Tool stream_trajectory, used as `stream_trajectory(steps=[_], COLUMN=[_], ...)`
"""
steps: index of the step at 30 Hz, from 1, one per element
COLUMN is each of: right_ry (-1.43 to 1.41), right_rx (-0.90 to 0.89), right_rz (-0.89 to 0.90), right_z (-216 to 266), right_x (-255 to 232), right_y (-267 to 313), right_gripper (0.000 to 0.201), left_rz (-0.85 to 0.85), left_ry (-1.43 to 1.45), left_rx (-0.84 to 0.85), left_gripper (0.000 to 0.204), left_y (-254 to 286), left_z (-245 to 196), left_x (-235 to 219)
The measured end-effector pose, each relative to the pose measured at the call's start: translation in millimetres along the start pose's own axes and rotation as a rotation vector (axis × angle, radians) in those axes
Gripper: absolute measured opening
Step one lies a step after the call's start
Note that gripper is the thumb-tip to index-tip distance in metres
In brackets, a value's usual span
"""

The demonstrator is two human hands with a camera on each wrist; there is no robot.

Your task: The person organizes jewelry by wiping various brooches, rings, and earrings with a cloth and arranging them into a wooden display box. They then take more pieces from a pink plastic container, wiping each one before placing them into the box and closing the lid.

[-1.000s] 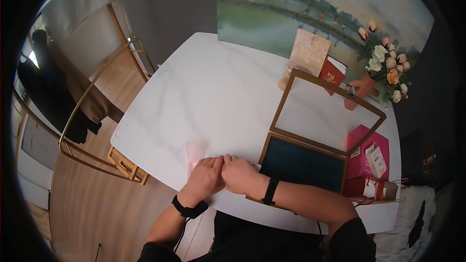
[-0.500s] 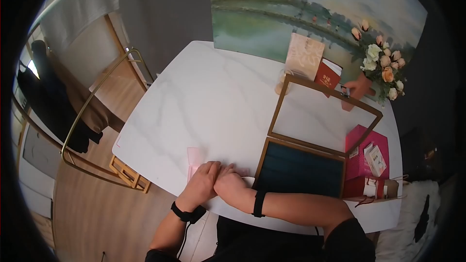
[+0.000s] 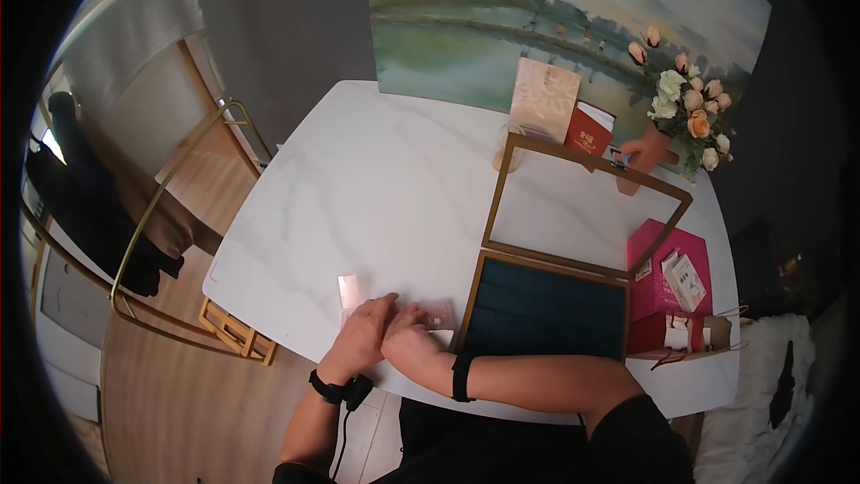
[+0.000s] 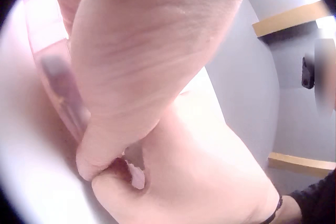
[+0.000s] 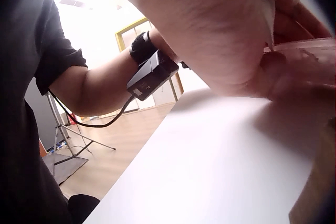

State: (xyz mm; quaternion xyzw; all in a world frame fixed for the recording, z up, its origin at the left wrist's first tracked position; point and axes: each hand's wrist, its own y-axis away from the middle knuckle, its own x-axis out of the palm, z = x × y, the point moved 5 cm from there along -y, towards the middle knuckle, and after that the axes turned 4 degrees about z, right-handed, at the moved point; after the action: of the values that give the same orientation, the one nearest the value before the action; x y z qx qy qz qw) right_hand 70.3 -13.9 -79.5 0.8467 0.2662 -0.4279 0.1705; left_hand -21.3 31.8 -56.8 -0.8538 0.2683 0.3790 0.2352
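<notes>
My left hand (image 3: pixel 363 336) and right hand (image 3: pixel 414 342) meet at the table's near edge, over a clear pink plastic case (image 3: pixel 436 310) with a flap (image 3: pixel 348 289) standing up at its left end. The two thumbs come together in the left wrist view, and a small white scrap (image 4: pixel 137 176) shows just behind them. In the right wrist view a thin white piece (image 5: pixel 269 16) with a ragged edge sticks out among my right hand's curled fingers. What my left fingertips hold is hidden, and I cannot tell whether they grip the case or the white piece.
To the right, a wooden frame box (image 3: pixel 546 305) lies with its glazed lid (image 3: pixel 587 157) raised. Past it are a pink box (image 3: pixel 640 296) and a red bag (image 3: pixel 647 335). A vase of flowers (image 3: pixel 643 157), a red booklet (image 3: pixel 587 136) and a beige card (image 3: pixel 545 99) stand behind.
The head view has shifted slightly. Both hands have drawn a little away from the pink case, toward the table's near edge, so more of its right end shows.
</notes>
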Motion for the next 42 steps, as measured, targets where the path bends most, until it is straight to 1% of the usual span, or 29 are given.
stream_trajectory(steps=[1, 4, 10, 13, 17, 19, 20, 22, 23, 25, 26, 28, 29, 30, 31, 32, 33, 34, 35, 36, 37, 38, 39, 40, 41, 42], right_ry=[0.001, 0.0, -0.029, -0.027, -0.059, -0.082, -0.107, -0.104, -0.105, -0.112, -0.113, -0.167, -0.215, -0.247, -0.247, -0.444, -0.64, -0.639, -0.693, -0.748, -0.749, -0.746, -0.745, -0.786, -0.828, -0.886], right_rx=[0.003, 0.024, 0.079, 0.094, 0.071, 0.07, 0.065, 0.053, 0.039, 0.053, 0.061, 0.028, -0.004, 0.02, 0.021, -0.041, -0.103, -0.101, -0.068, -0.032, -0.029, -0.03, -0.032, -0.018, -0.004, 0.0], right_rz=[-0.02, -0.036, -0.06, -0.062, -0.081, -0.08, -0.08, -0.077, -0.072, -0.066, -0.066, -0.066, -0.071, -0.162, -0.161, -0.126, -0.09, -0.088, -0.15, -0.212, -0.208, -0.165, -0.121, -0.147, -0.213, -0.275], right_z=[-0.5, 4.8, 12.2, 9.4, 7.6, 2.6, -1.1, -4.3, -3.7, -4.7, -6.2, -13.6, -19.6, -27.7, -36.5, -44.7, -50.1, -54.3, -60.3, -66.8, -71.7, -76.6, -81.5, -86.5, -96.6, -103.2], right_x=[0.2, 4.6, 10.0, 7.7, 4.5, 0.1, -3.1, -5.8, -6.8, -9.3, -9.9, -9.4, -9.8, -14.6, -18.9, -21.0, -20.9, -19.3, -20.0, -20.1, -18.3, -14.2, -9.5, -2.0, 5.3, 14.4], right_y=[-0.2, -1.6, -1.9, -3.0, -3.6, -7.4, -8.0, -5.0, -2.7, 2.0, 3.0, 3.9, 4.5, 10.1, 11.0, 10.5, 9.7, 9.4, 9.7, 9.5, 6.4, 0.9, -3.9, -9.1, -12.6, -14.9], right_gripper=[0.042, 0.042, 0.043, 0.043, 0.042, 0.042, 0.041, 0.039, 0.038, 0.036, 0.033, 0.033, 0.033, 0.024, 0.024, 0.018, 0.013, 0.013, 0.01, 0.007, 0.007, 0.007, 0.008, 0.007, 0.007, 0.008], left_rz=[0.001, -0.017, -0.055, -0.036, -0.017, -0.031, -0.031, 0.038, 0.046, 0.058, 0.06, 0.077, 0.079, 0.032, -0.015, -0.015, -0.026, -0.036, -0.035, -0.101, -0.167, -0.164, -0.222, -0.276, -0.269, -0.268], left_ry=[0.034, 0.028, -0.01, 0.02, 0.038, -0.026, -0.027, -0.018, -0.017, -0.002, 0.0, -0.051, -0.05, -0.1, -0.15, -0.148, -0.14, -0.132, -0.129, -0.148, -0.165, -0.16, -0.198, -0.237, -0.233, -0.121], left_rx=[-0.04, -0.046, -0.003, -0.018, -0.019, 0.048, 0.051, 0.041, 0.044, -0.028, -0.028, 0.021, 0.019, 0.01, 0.002, 0.003, -0.046, -0.096, -0.095, -0.084, -0.075, -0.074, -0.067, -0.064, -0.074, -0.093], left_gripper=[0.06, 0.055, 0.049, 0.048, 0.047, 0.049, 0.049, 0.05, 0.05, 0.055, 0.055, 0.064, 0.064, 0.071, 0.078, 0.078, 0.086, 0.094, 0.094, 0.103, 0.113, 0.113, 0.122, 0.131, 0.131, 0.135], left_y=[-0.7, -1.3, -1.1, -2.6, -0.9, -1.6, -2.3, -3.6, -3.2, -2.9, -2.4, 2.2, 4.9, 7.3, 9.4, 11.9, 15.5, 16.4, 16.2, 16.9, 17.7, 17.4, 17.0, 17.2, 14.2, 16.1], left_z=[1.3, 3.9, 5.4, 6.7, 5.6, 9.1, 8.4, 6.2, 6.6, 11.7, 11.8, 6.4, 4.2, 2.7, 1.8, 2.3, 6.1, 8.0, 6.2, 2.0, -2.5, -5.0, -8.4, -9.6, -1.8, 13.1], left_x=[-0.8, 1.5, 2.1, 1.6, 1.1, 3.3, 1.6, 1.0, 1.5, 3.0, 1.9, -1.0, -1.9, -5.3, -7.5, -5.8, -5.1, -5.1, -4.8, -8.4, -12.5, -13.6, -18.6, -22.9, -18.5, -11.0])
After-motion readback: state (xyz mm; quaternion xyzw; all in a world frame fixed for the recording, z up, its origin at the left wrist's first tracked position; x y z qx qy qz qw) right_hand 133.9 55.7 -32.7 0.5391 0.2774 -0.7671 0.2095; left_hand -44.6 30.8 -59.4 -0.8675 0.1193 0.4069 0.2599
